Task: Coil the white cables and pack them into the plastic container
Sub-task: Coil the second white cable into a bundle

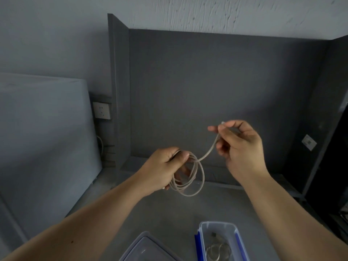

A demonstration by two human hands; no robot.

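1. We hold the work in the air above the surface [165, 213], in front of a grey partition.
2. Left grip [165, 166]: fingers and thumb are curled round the coil [203, 176] of white cable. Several gathered loops hang below the thumb.
3. Right grip [243, 147]: thumb and fingertips pinch the cable's free end. The plug [222, 123] shows just past the fingertips.
4. Controlling relation: one short free run rises from the top of the coil, up and to the right, into the right grip. Its long axis runs from lower left to upper right. The right grip is to the right of the coil and higher in view.
5. We judge that this run is the last length to lay on. The right grip would carry the plug down and left to the left grip.
6. The container [216, 223] stands open on the near part of the surface, to the near right of the coil. Its long axis runs near to far. Another cable [218, 251] lies coiled inside it.
7. The lid [146, 247] lies just left of the container.
8. We judge the packing move to run from the left grip toward the near right.
9. Writing: none is legible. A small label [308, 142] on the right panel is too blurred to read. The socket [101, 110] at far left shows no readable mark.
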